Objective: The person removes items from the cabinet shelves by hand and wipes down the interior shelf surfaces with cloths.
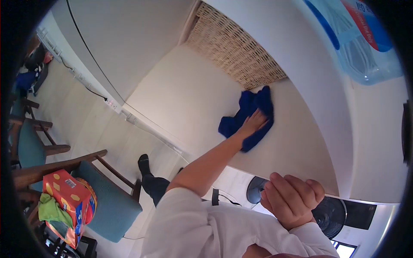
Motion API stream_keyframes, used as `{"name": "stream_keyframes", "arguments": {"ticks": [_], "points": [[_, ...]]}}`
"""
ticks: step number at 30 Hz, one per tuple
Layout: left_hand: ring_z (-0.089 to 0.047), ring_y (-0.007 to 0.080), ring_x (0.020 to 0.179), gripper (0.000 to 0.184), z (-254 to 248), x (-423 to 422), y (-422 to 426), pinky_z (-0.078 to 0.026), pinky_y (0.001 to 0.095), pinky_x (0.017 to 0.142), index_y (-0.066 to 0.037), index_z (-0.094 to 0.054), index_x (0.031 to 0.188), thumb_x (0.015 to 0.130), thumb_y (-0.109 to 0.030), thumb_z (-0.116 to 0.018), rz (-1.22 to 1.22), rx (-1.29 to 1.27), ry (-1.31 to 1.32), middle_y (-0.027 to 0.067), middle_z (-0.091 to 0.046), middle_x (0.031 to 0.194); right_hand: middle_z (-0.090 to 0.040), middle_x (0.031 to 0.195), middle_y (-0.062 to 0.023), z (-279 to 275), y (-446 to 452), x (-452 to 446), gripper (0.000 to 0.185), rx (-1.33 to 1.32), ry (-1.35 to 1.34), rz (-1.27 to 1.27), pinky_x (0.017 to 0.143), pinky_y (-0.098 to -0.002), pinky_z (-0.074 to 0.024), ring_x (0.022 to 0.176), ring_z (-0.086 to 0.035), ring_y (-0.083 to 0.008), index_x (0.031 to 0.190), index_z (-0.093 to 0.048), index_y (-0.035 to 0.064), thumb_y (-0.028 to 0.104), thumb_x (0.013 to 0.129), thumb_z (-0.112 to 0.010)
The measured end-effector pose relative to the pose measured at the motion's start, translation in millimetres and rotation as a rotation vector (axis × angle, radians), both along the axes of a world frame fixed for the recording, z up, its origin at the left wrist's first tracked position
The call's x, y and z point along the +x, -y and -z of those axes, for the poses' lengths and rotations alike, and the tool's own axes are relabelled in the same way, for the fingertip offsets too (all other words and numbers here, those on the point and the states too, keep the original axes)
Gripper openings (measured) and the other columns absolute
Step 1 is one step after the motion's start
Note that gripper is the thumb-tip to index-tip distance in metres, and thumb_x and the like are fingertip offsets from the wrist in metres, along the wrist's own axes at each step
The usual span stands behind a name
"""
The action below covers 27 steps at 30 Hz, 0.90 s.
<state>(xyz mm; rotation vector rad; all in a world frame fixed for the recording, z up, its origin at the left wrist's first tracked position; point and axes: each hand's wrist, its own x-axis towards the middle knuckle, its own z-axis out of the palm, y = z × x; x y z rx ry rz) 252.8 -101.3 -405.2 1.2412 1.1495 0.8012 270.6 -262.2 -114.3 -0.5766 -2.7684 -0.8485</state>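
Note:
My left hand (pixel 255 123) lies flat on a dark blue cloth (pixel 230 125), with its fingers stretched out and pressing on it. The cloth is crumpled on a pale shelf board (pixel 172 92), just in front of a woven basket (pixel 234 45). My right hand (pixel 293 198) is held up near my chest. Its fingers are curled closed, and nothing shows in them.
A clear plastic container with a blue edge and a label (pixel 365 56) stands on the white surface at upper right. Left are wooden chairs with teal seats (pixel 109 206), one bearing a red box (pixel 66 191) and a green cloth (pixel 53 210). Cables run along the floor. A black fan (pixel 329 217) is at lower right.

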Motion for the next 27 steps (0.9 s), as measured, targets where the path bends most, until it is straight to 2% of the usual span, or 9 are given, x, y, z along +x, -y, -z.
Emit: {"name": "stream_keyframes", "arguments": {"ticks": [3, 5, 8, 11, 15, 22, 23, 25, 27], "points": [[-0.015, 0.0237, 0.138, 0.053, 42.6, -21.6, 62.2, -0.017, 0.0569, 0.106, -0.021, -0.034, 0.138, 0.091, -0.044, -0.039, 0.18, -0.09, -0.157, 0.0053, -0.031, 0.144, -0.062, 0.096, 0.0135, -1.3, 0.4, 3.3, 0.009, -0.016, 0.027, -0.014, 0.093, -0.0332, -0.0302, 0.087, -0.053, -0.0065, 0.087, -0.057, 0.0284, 0.031, 0.08, -0.06], [-0.016, 0.0213, 0.138, 0.051, 62.3, -39.2, 90.6, -0.017, 0.0562, 0.107, -0.021, -0.036, 0.138, 0.091, -0.042, -0.039, 0.259, 0.051, -0.441, 0.0045, -0.034, 0.143, -0.062, 0.098, 0.0132, -1.8, 1.4, 4.7, 0.011, -0.025, 0.035, -0.014, 0.093, -0.0336, -0.0301, 0.088, -0.053, -0.007, 0.089, -0.057, 0.0284, 0.031, 0.079, -0.061], [-0.018, 0.0222, 0.138, 0.048, 70.2, -63.1, 100.9, -0.013, 0.0561, 0.108, -0.015, -0.042, 0.134, 0.093, -0.039, -0.035, 0.24, 0.503, -1.084, 0.0041, -0.039, 0.14, -0.062, 0.1, 0.013, -1.5, 2.3, -0.1, 0.012, -0.038, 0.006, 0.039, 0.092, -0.0331, -0.0296, 0.088, -0.053, -0.0072, 0.09, -0.057, 0.0283, 0.032, 0.079, -0.062], [-0.018, 0.0254, 0.138, 0.047, 47.8, -76.9, 68.0, -0.008, 0.0574, 0.108, -0.012, -0.046, 0.131, 0.094, -0.037, -0.033, 0.157, 0.508, -1.144, 0.004, -0.039, 0.14, -0.063, 0.1, 0.0125, 0.6, 0.8, -1.5, 0.012, -0.006, 0.008, 0.049, 0.091, -0.0327, -0.0293, 0.088, -0.053, -0.0067, 0.09, -0.058, 0.0285, 0.031, 0.078, -0.062], [-0.015, 0.0287, 0.138, 0.047, 42.3, -100.3, 34.5, -0.005, 0.0577, 0.108, -0.012, -0.044, 0.133, 0.094, -0.035, -0.033, -0.088, 0.295, -1.2, 0.0043, -0.038, 0.141, -0.064, 0.099, 0.0118, 5.1, -1.5, -1.1, 0.012, 0.043, -0.006, 0.056, 0.089, -0.0314, -0.0301, 0.084, -0.054, -0.0065, 0.089, -0.059, 0.0277, 0.03, 0.077, -0.062], [-0.011, 0.0352, 0.138, 0.047, 23.4, -186.3, 145.0, -0.003, 0.0612, 0.105, -0.01, -0.045, 0.132, 0.094, -0.034, -0.031, -0.464, -0.215, -1.383, 0.0092, -0.036, 0.142, -0.066, 0.091, 0.0112, 8.8, -6.0, -5.0, 0.004, 0.036, -0.128, -0.023, 0.083, -0.0299, -0.0336, 0.077, -0.056, -0.0077, 0.081, -0.06, 0.0262, 0.026, 0.078, -0.061], [-0.014, 0.0385, 0.136, 0.046, 18.2, -173.7, 143.6, -0.005, 0.0624, 0.105, -0.008, -0.05, 0.128, 0.094, -0.033, -0.033, -0.452, -0.224, -1.412, 0.0099, -0.039, 0.14, -0.066, 0.09, 0.0109, 9.8, -6.3, -5.5, 0.003, 0.028, -0.154, -0.037, 0.081, -0.0298, -0.0348, 0.076, -0.056, -0.0079, 0.08, -0.061, 0.0262, 0.025, 0.078, -0.06], [-0.023, 0.0386, 0.133, 0.044, 10.9, -132.0, 119.5, -0.007, 0.062, 0.105, -0.008, -0.052, 0.125, 0.091, -0.033, -0.039, -0.159, -0.252, -1.378, 0.0105, -0.042, 0.137, -0.066, 0.09, 0.0095, 11.3, -7.2, -8.2, 0.004, 0.041, -0.181, -0.021, 0.077, -0.0297, -0.0365, 0.074, -0.056, -0.0084, 0.081, -0.061, 0.0254, 0.024, 0.078, -0.06], [-0.023, 0.0337, 0.134, 0.046, 12.3, -86.8, 105.2, -0.008, 0.0579, 0.107, -0.01, -0.047, 0.13, 0.091, -0.032, -0.039, 0.069, 0.067, -1.145, 0.0091, -0.039, 0.139, -0.066, 0.09, 0.0082, 11.4, -6.7, -9.5, 0.004, 0.058, -0.181, -0.009, 0.073, -0.0297, -0.0377, 0.072, -0.057, -0.0089, 0.081, -0.061, 0.0244, 0.023, 0.078, -0.059]]}}
